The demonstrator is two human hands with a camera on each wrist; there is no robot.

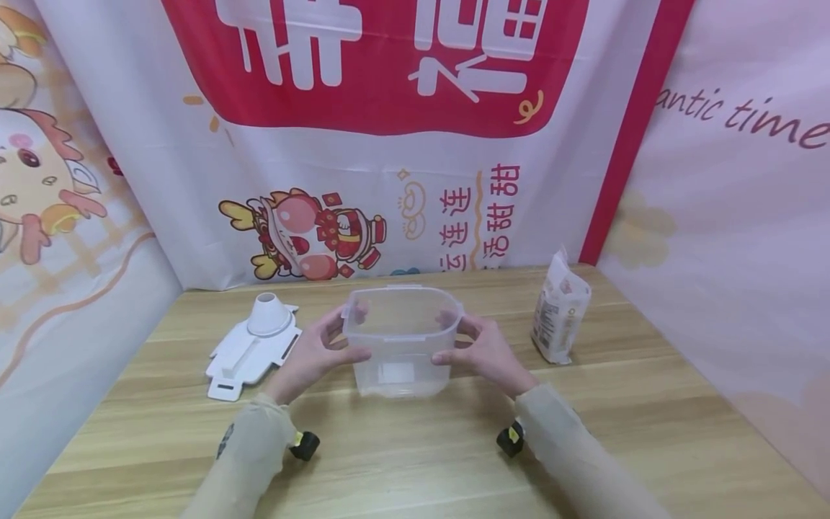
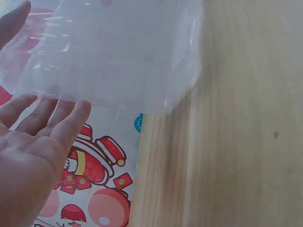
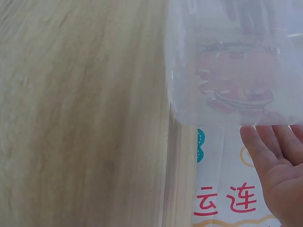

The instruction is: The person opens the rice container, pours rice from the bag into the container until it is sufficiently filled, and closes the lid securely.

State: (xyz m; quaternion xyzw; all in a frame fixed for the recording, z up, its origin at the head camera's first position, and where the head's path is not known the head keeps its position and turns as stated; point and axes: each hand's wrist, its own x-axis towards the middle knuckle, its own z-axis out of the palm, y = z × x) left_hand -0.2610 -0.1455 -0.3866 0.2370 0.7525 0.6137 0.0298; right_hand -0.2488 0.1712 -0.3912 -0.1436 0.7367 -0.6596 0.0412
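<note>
A clear plastic container [image 1: 403, 367] without a lid stands upright at the middle of the table, its open top facing up. My left hand [image 1: 319, 355] holds its left end, thumb on the near wall and fingers round the far side. At the opposite end my right hand [image 1: 488, 353] grips it the same way. In the left wrist view the fingertips of the left hand [image 2: 35, 142] touch the container wall [image 2: 118, 56]. The right wrist view has the fingers of the right hand [image 3: 279, 165] against the container's side [image 3: 236, 61].
Left of the container lies a flat white lid [image 1: 243, 357] with side tabs, and a white cone-shaped cup [image 1: 269, 315] sits on it. A white printed package [image 1: 560, 313] stands at the right. Printed cloth [image 1: 389, 173] hangs behind the wooden table [image 1: 415, 461].
</note>
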